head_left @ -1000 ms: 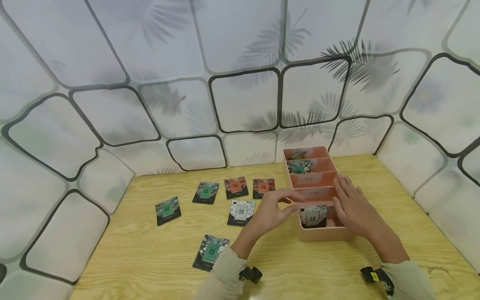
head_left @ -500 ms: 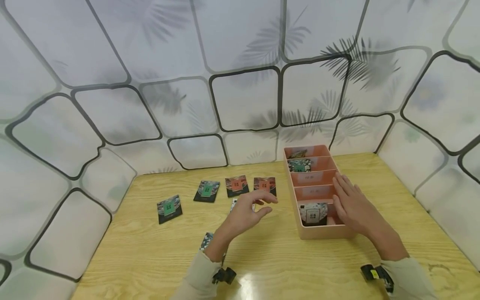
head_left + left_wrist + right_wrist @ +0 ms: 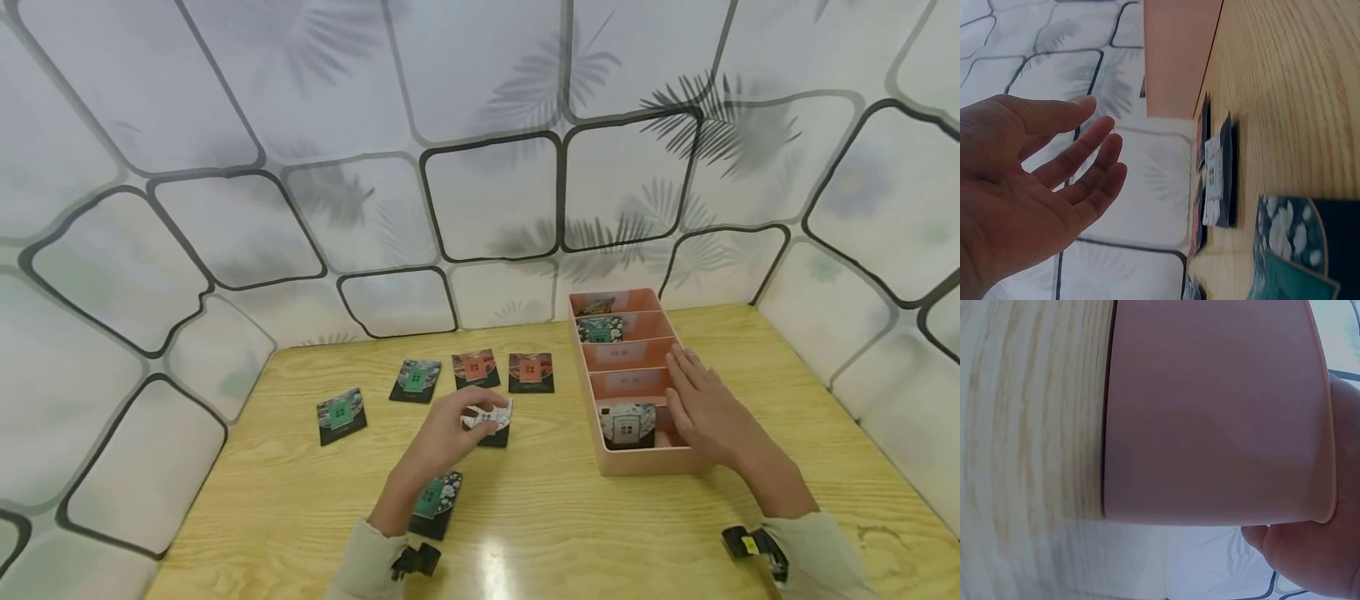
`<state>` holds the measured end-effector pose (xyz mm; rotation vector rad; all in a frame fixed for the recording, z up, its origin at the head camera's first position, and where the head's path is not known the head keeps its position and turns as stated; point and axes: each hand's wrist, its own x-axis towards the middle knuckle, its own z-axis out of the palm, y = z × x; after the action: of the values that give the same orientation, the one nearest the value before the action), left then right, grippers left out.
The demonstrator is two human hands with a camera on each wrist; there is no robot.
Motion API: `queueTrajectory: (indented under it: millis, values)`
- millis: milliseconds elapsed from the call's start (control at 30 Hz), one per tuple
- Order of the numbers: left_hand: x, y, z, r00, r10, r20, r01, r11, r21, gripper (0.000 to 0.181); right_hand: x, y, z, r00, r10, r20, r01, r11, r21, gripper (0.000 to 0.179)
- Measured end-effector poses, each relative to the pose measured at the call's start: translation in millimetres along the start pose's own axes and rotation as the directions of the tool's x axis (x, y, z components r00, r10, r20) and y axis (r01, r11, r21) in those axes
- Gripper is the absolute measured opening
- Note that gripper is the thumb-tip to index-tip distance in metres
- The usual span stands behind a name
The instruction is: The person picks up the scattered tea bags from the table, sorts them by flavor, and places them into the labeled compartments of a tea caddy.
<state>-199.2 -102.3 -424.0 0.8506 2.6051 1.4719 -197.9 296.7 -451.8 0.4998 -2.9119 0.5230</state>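
Note:
My left hand [image 3: 448,429] hovers over a white-labelled sachet [image 3: 495,438], its fingers loosely bent and partly covering the sachet in the head view. In the left wrist view, a gap separates that hand [image 3: 1041,181] from the same sachet [image 3: 1214,181] on the table, and nothing is in its grasp. My right hand [image 3: 708,417] rests with straight fingers along the right rim of a pink divided box [image 3: 652,463]. From the right wrist, the box's plain wall [image 3: 1216,412] fills much of the view, with part of the hand [image 3: 1310,556] at its rim.
Two red-labelled sachets [image 3: 531,372] lie behind the left hand. Green-labelled sachets lie farther left [image 3: 341,415] and beneath the left forearm [image 3: 431,525]. Inside the box, a white-labelled sachet [image 3: 628,427] stands in the front compartment and a green-labelled sachet [image 3: 600,330] farther back.
My left hand has moved left from the front compartment of the box to above the white-labelled sachet on the table. The right hand has stayed at the box rim.

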Motion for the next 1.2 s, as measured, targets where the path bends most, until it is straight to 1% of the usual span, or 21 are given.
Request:
queueTrajectory:
  millis: [133,233,367,500,667,867,1067,1133,1200]
  values:
    - [-7.5,-10.0,-7.1,0.999,-0.031,-0.035,0.033,0.998,0.052,0.028,-0.7,1,0,1.0,-0.007,-0.003,0.007,1.0,0.02,0.06]
    - [-13.0,-15.9,-13.3,0.997,-0.069,-0.033,0.071,0.994,0.084,0.028,-0.6,1,1,1.0,-0.009,-0.008,0.009,1.0,0.016,0.06]
    - [-21.7,-21.4,-21.9,0.991,-0.132,-0.01,0.132,0.982,0.133,0.029,0.4,0,0,1.0,0.003,0.002,-0.003,1.0,0.013,0.062]
    - [-31.9,-26.3,-29.2,0.985,-0.174,0.023,0.167,0.971,0.171,0.029,1.2,0,0,1.0,0.014,0.013,-0.014,1.0,0.014,0.062]
    - [-43.0,-31.3,-35.0,0.971,-0.23,0.061,0.216,0.96,0.181,0.029,-0.2,2,0,1.0,-0.001,0.013,0.001,1.0,0.015,0.063]
    - [-53.5,-34.2,-41.4,0.964,-0.254,0.082,0.231,0.948,0.22,0.029,-1.8,3,1,0.999,-0.006,0.041,0.004,0.999,0.038,0.064]
    - [-66.9,-34.1,-44.6,0.941,-0.311,0.134,0.27,0.928,0.258,0.04,-1.4,3,2,0.999,-0.005,0.043,0.002,0.999,0.053,0.064]
    - [-70.2,-33.8,-44.2,0.939,-0.307,0.153,0.256,0.925,0.281,0.044,-1.6,3,2,0.999,-0.004,0.041,0.002,0.998,0.056,0.064]
    - [-71.9,-33.7,-43.1,0.942,-0.293,0.164,0.234,0.923,0.304,0.048,-2.4,4,2,0.999,-0.002,0.035,0.0,0.999,0.052,0.064]
